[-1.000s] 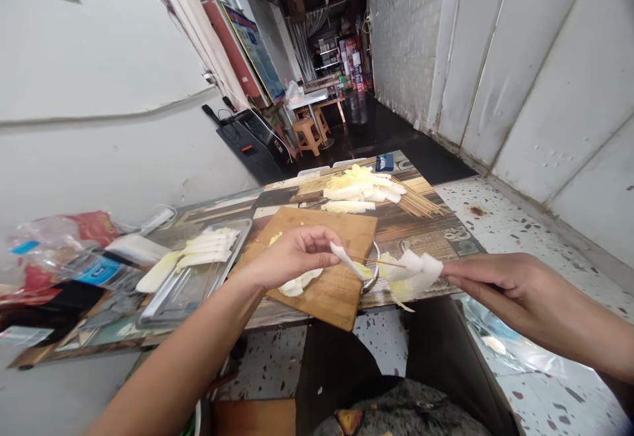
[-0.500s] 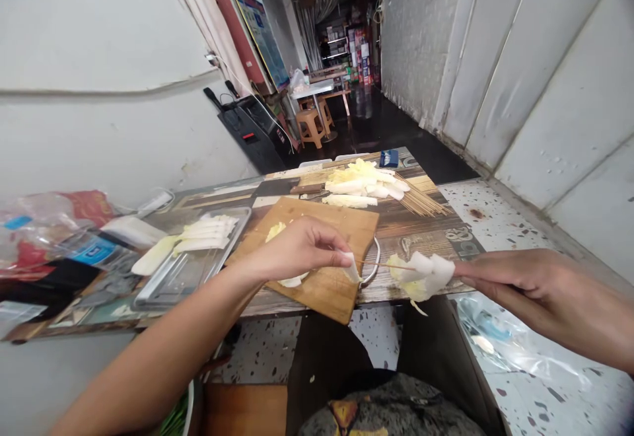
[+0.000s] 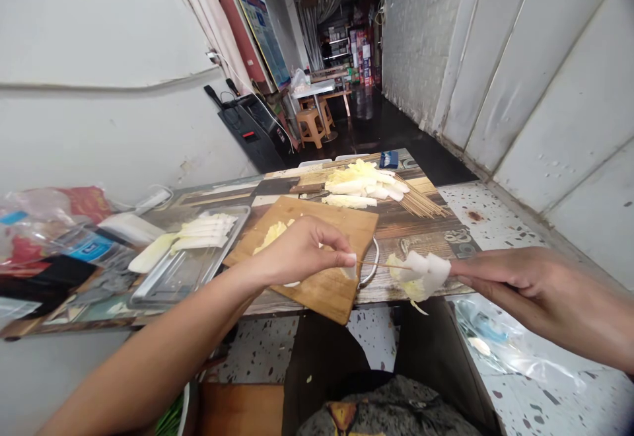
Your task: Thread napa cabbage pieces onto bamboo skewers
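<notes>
My right hand (image 3: 515,284) is closed on a thin bamboo skewer (image 3: 384,265) that points left and carries several white and pale-yellow cabbage pieces (image 3: 421,274) close to my fingers. My left hand (image 3: 302,251) pinches a folded white cabbage piece (image 3: 351,269) right at the skewer's tip, above the near right corner of a wooden cutting board (image 3: 337,224). More cabbage lies on the board under my left hand.
A metal tray (image 3: 183,271) with skewered cabbage sits left of the board. Behind the board lie a cleaver (image 3: 282,188), a heap of cut cabbage (image 3: 364,185) and a bundle of bare skewers (image 3: 421,205). Bags and packets crowd the table's left end (image 3: 54,238).
My left hand has brought the cabbage piece right and down to the skewer's tip. The right hand with the skewer has hardly moved. The view has shifted slightly.
</notes>
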The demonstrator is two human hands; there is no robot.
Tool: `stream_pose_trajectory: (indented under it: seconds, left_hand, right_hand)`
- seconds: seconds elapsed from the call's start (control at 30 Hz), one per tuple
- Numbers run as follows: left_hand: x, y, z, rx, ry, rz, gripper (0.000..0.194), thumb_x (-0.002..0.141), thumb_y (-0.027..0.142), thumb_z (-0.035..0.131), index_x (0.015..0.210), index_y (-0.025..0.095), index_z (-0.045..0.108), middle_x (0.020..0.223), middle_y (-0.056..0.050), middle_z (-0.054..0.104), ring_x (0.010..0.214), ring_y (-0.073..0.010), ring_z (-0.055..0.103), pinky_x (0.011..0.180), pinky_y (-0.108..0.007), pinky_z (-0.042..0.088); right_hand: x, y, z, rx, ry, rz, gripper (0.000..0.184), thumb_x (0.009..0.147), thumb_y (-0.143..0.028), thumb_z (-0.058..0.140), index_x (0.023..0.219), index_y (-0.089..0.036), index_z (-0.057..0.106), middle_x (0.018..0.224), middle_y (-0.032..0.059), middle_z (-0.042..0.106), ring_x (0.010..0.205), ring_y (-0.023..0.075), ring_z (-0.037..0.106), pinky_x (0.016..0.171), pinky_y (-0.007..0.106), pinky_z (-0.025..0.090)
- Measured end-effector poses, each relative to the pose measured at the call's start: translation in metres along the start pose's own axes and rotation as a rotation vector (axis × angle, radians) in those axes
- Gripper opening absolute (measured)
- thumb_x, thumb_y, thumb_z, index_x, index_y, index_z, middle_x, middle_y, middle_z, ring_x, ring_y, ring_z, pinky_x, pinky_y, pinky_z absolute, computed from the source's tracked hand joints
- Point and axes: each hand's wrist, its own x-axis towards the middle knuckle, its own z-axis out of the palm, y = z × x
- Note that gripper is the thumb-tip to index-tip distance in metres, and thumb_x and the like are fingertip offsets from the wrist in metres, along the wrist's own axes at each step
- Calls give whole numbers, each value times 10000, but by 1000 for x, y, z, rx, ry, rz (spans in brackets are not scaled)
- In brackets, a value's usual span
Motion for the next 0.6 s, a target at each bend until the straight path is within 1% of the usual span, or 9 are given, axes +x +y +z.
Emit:
stream_pose_trajectory:
  seconds: [0.1,0.3,0.43,0.6]
  left_hand:
    - [-1,0,1,-9,1,-35,142,786,343,713,767,213,765,776,4,766,729,-146,672,708,-262,470]
    - [-3,7,3,-24,5,-73,125,769,322,731,745,205,770,751,-1,762,694,-140,661,688,-258,471]
    - [-2,8,4,-24,7,-82,109,762,307,737,742,204,768,749,3,763,695,-136,663,687,-248,477]
    - [-2,8,7,-27,-21,-51,82,754,280,736,734,205,764,730,5,760,674,-128,663,669,-237,481]
  right_hand:
    - [3,-1,-1,41,-25,11,309,950,-397,489,1140,-375,732,983,-17,766,804,260,736,655,372,616]
    - [13,2,-4,251,-166,68,317,959,-409,487,1160,-367,728,1059,-20,756,901,248,728,758,345,615]
    - [18,2,-7,250,-209,69,314,964,-404,480,1135,-358,739,1025,-23,759,901,238,723,755,337,608]
    - [21,1,-9,250,-256,53,312,965,-370,472,1099,-339,752,990,-15,761,845,214,725,722,314,601]
